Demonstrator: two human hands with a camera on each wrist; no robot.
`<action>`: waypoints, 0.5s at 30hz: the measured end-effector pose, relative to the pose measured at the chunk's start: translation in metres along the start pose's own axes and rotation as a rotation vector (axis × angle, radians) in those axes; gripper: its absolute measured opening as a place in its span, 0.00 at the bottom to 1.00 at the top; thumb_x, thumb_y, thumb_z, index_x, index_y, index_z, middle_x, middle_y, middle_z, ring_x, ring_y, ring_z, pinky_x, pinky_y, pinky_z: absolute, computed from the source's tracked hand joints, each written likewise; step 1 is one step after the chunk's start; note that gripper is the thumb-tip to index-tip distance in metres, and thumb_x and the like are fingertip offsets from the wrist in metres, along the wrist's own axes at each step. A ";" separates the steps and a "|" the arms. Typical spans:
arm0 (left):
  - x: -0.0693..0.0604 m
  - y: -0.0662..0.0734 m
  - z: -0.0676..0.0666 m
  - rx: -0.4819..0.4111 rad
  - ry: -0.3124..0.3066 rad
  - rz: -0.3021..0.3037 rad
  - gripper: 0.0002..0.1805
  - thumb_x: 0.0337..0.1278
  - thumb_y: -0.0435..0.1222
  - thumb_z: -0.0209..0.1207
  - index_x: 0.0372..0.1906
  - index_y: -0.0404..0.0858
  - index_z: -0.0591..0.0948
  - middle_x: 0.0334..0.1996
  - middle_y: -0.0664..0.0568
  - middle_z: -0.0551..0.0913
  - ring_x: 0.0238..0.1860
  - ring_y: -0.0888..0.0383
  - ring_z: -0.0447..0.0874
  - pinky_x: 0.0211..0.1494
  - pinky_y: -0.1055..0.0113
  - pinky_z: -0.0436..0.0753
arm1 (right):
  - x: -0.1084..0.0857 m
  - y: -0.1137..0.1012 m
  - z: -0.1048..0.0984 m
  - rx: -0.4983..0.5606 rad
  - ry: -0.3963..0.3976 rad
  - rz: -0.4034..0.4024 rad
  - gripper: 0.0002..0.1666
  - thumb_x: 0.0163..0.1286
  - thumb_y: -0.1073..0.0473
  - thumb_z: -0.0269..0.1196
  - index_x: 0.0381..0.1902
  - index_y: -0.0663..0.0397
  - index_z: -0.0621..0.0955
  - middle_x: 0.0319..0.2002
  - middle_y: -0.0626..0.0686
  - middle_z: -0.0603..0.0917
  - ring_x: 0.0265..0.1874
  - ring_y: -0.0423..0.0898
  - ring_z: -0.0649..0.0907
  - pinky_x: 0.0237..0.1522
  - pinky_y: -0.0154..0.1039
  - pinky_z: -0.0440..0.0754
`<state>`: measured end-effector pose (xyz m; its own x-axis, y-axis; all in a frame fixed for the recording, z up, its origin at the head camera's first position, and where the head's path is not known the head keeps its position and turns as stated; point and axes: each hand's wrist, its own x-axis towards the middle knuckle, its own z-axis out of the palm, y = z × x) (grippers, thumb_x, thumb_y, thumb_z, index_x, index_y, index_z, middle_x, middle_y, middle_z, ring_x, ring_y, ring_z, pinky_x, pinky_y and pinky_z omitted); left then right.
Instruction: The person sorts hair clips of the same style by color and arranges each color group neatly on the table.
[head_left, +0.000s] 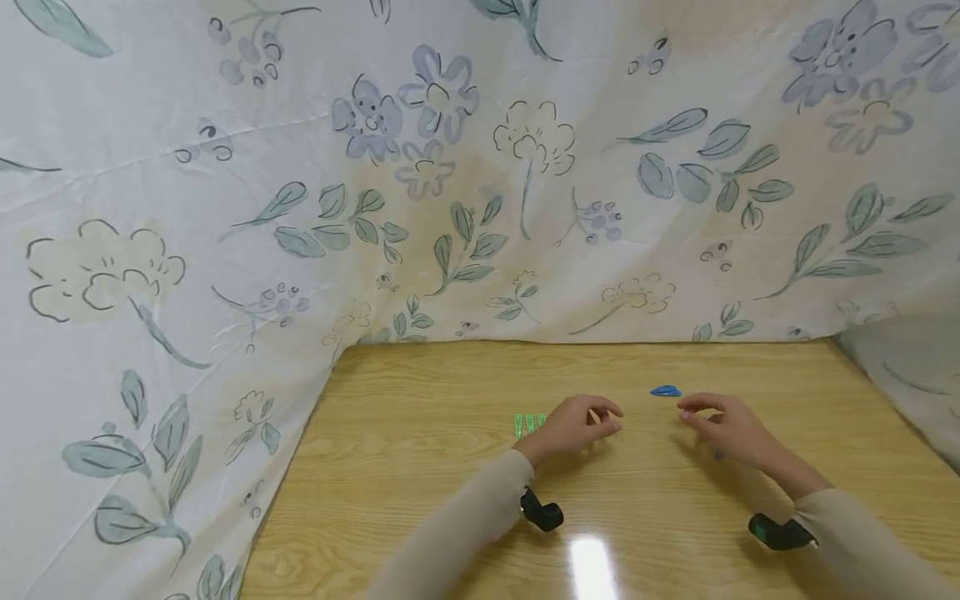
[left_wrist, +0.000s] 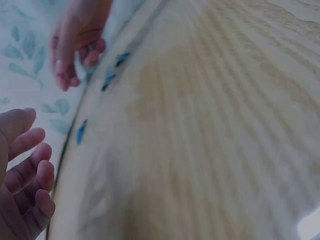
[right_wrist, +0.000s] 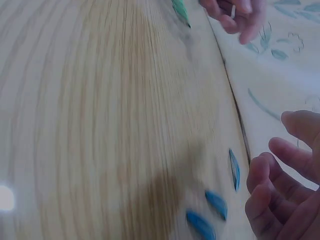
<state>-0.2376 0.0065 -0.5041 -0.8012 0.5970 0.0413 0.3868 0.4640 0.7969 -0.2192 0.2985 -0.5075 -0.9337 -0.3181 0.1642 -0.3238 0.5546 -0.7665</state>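
Observation:
Three green clips (head_left: 529, 423) lie in a row on the wooden table, just left of my left hand (head_left: 573, 427), which hovers with loosely bent fingers and nothing in them. My right hand (head_left: 726, 427) hovers too, empty, its fingers slightly bent. A blue clip (head_left: 665, 391) lies beyond the gap between the hands. In the right wrist view, three blue clips (right_wrist: 235, 170) lie on the wood beside the right hand (right_wrist: 287, 185); in the head view the right hand covers most of the others. The left wrist view shows the left hand (left_wrist: 25, 175) with fingers curved and apart.
The wooden table (head_left: 390, 500) ends at a floral cloth (head_left: 450, 275) hanging behind it and down the left and right sides. Black devices are strapped at both wrists. Light glares off the table near its front.

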 end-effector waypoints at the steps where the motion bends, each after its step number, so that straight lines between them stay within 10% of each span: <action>1: 0.002 0.000 0.004 -0.001 -0.007 -0.001 0.17 0.72 0.43 0.58 0.58 0.40 0.83 0.35 0.59 0.80 0.21 0.68 0.74 0.25 0.74 0.76 | -0.002 0.003 -0.003 -0.008 0.003 -0.001 0.20 0.76 0.59 0.60 0.56 0.71 0.80 0.53 0.72 0.83 0.31 0.35 0.85 0.30 0.36 0.83; 15: 0.034 0.023 0.052 0.183 -0.026 0.018 0.16 0.70 0.44 0.61 0.57 0.46 0.84 0.34 0.65 0.80 0.28 0.75 0.74 0.30 0.82 0.74 | -0.017 0.042 -0.042 -0.125 0.046 0.025 0.18 0.73 0.60 0.63 0.54 0.69 0.82 0.55 0.73 0.81 0.36 0.22 0.80 0.32 0.30 0.81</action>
<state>-0.2319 0.0713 -0.5163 -0.7822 0.6220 0.0371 0.4796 0.5631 0.6730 -0.2237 0.3593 -0.5164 -0.9469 -0.2691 0.1761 -0.3139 0.6547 -0.6876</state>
